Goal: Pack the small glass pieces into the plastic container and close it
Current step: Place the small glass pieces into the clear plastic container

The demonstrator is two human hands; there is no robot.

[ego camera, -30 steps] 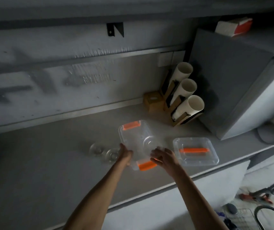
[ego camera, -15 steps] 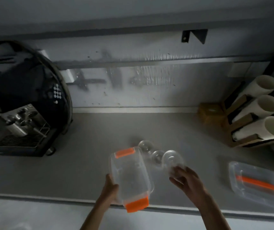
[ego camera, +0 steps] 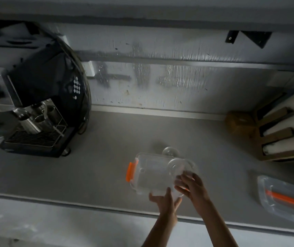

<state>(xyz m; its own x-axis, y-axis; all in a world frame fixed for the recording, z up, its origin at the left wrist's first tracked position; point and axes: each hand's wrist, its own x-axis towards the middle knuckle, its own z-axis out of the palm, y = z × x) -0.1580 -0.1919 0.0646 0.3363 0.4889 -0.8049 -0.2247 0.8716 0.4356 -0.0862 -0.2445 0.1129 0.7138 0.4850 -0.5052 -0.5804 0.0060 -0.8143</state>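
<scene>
A clear plastic container (ego camera: 151, 172) with orange clips lies crosswise on the grey counter, one clip at its left end. My left hand (ego camera: 162, 200) grips its near edge. My right hand (ego camera: 190, 184) holds a small round glass piece (ego camera: 177, 166) over the container's right end. Another small glass piece (ego camera: 169, 151) sits on the counter just behind the container. The clear lid (ego camera: 283, 198) with an orange strip lies apart at the right.
A black espresso machine (ego camera: 41, 97) stands at the left against the wall. A cardboard holder with white cup stacks (ego camera: 288, 129) and a small brown box (ego camera: 239, 123) occupy the back right. The counter's front edge (ego camera: 89, 205) runs just below my hands.
The container has turned from lengthwise to crosswise. My right hand lifted a glass piece from the counter and brought it over the container. The left hand shifted to the near edge.
</scene>
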